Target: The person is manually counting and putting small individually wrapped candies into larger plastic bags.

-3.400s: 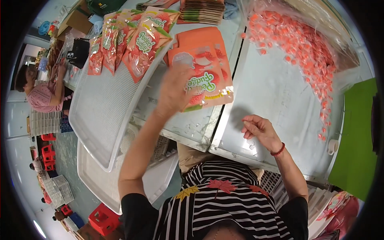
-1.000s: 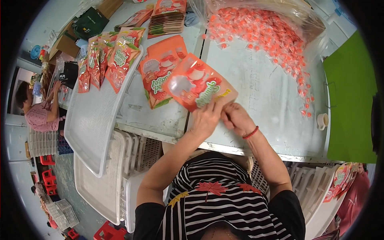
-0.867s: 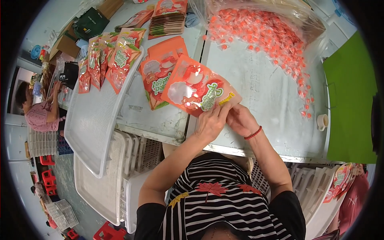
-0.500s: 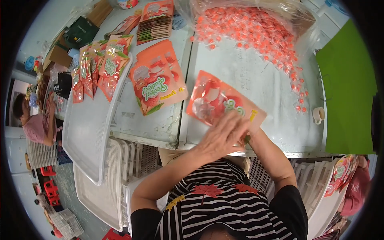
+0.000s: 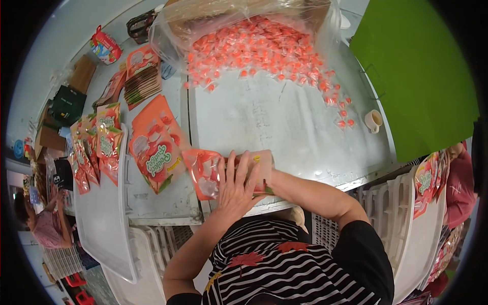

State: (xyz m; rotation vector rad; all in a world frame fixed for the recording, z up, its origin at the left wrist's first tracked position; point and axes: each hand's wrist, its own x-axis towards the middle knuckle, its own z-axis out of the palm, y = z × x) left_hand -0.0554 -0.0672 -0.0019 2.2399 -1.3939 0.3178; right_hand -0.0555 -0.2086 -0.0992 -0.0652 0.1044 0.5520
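A pink-orange pouch [image 5: 203, 172] with fruit pictures lies across my hands at the table's near edge. My left hand [image 5: 238, 185] rests on top of it, fingers stretched out and slightly apart. From the right my forearm [image 5: 317, 195] reaches under the pouch's right end. The pouch hides my right hand, including its fingers. Just left of it lies a small pile of flat pouches [image 5: 158, 147] of the same kind. Beyond my hands, small wrapped red-orange candies [image 5: 254, 46] are heaped at the mouth of a large clear plastic bag [image 5: 170, 30].
A white tray [image 5: 101, 223] at the left bears several filled pouches [image 5: 108, 140]. Stacked pouches [image 5: 142, 84] stand behind. A beige cup [image 5: 373, 121] is at the table's right edge, beside a green panel [image 5: 422, 66]. Other people work at both sides.
My view has shifted, so the table sits differently in it. My hands and the pouch have moved left and nearer the flat pile; my left fingers now lie more spread over it.
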